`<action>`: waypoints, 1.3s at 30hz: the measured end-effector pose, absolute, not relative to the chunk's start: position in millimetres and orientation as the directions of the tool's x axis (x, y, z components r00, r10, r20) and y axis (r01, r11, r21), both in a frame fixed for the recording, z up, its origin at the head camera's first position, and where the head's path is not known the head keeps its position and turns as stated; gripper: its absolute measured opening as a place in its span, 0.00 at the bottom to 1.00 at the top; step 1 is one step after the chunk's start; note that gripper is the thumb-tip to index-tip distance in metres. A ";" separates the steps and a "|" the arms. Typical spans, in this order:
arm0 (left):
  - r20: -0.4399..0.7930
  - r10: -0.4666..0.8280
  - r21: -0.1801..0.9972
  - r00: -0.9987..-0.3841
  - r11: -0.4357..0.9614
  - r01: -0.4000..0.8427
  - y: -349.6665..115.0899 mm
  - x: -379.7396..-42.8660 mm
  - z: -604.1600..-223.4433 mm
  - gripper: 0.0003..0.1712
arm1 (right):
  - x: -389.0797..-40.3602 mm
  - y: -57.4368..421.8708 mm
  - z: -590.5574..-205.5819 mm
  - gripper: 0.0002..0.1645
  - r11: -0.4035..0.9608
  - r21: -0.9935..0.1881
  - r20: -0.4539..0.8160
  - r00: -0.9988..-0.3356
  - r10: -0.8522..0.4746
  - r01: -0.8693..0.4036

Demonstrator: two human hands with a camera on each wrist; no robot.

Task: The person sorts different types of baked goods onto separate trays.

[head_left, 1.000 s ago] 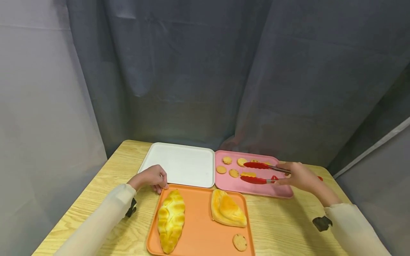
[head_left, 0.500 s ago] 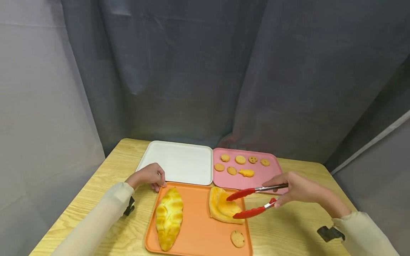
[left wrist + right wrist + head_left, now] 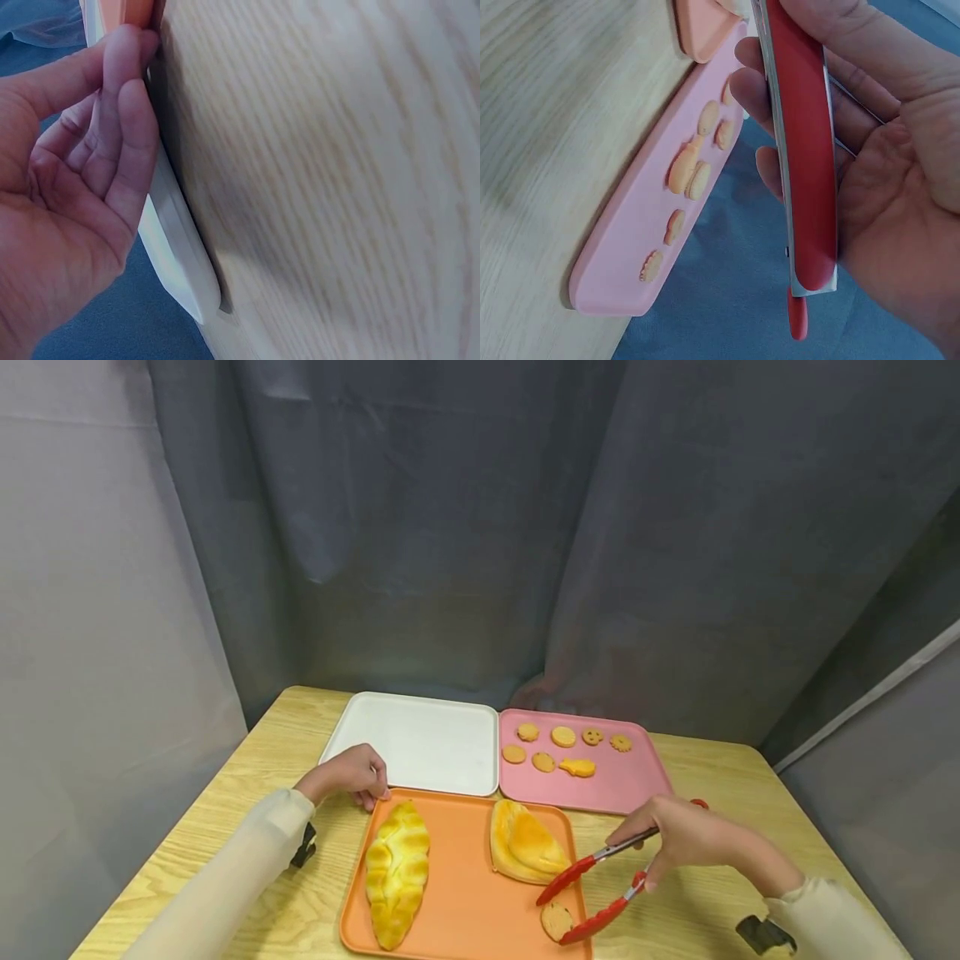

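My right hand [image 3: 690, 842] grips red-tipped metal tongs [image 3: 596, 924]. The tongs' spread tips straddle a round cookie [image 3: 557, 921] in the right front part of an orange tray [image 3: 468, 906]. In the right wrist view the tongs' red handle [image 3: 802, 150] lies between thumb and fingers. My left hand [image 3: 351, 777] pinches the far left corner of the orange tray; the left wrist view shows thumb and index finger at the tray's edge [image 3: 126, 11]. On that tray lie a long braided bread [image 3: 397, 877] at left and a folded triangular pastry [image 3: 528, 843] at far right.
Behind the orange tray stand a white tray [image 3: 420, 739] at left and a pink tray [image 3: 622, 789] at right. Several cookies and a drumstick-shaped piece [image 3: 578, 767] lie on the pink one. Grey curtains [image 3: 420, 527] hang beyond the wooden table [image 3: 240, 810].
My right hand has brought the tongs from over the pink tray, past the folded pastry, toward me and down around the round cookie. The left hand has stayed at the orange tray's corner.
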State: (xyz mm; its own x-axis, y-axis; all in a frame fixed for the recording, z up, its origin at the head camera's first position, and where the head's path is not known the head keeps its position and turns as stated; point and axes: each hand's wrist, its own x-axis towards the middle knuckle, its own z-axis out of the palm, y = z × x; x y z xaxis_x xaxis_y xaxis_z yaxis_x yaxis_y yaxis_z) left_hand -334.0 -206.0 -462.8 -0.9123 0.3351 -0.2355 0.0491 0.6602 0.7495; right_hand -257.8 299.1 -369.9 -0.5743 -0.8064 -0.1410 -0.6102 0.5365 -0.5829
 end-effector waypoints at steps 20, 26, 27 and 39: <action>-0.212 0.359 0.761 -0.909 0.645 0.077 -206.4 -333.3 -463.9 0.06 | -254.7 290.6 -379.8 0.29 0.554 -0.555 -0.074 -0.626 -0.776 -0.621; -0.213 0.354 0.752 -0.910 0.654 0.079 -206.0 -332.6 -463.3 0.06 | -248.7 292.2 -379.2 0.35 0.577 -0.528 -0.078 -0.642 -0.763 -0.623; -0.213 0.352 0.750 -0.911 0.657 0.078 -206.0 -332.5 -463.6 0.06 | -247.5 292.8 -379.5 0.36 0.579 -0.529 -0.077 -0.645 -0.760 -0.620; -0.229 0.338 0.744 -0.913 0.665 0.060 -206.3 -333.3 -462.3 0.08 | -238.5 295.9 -386.0 0.40 0.611 -0.459 -0.067 -0.661 -0.748 -0.645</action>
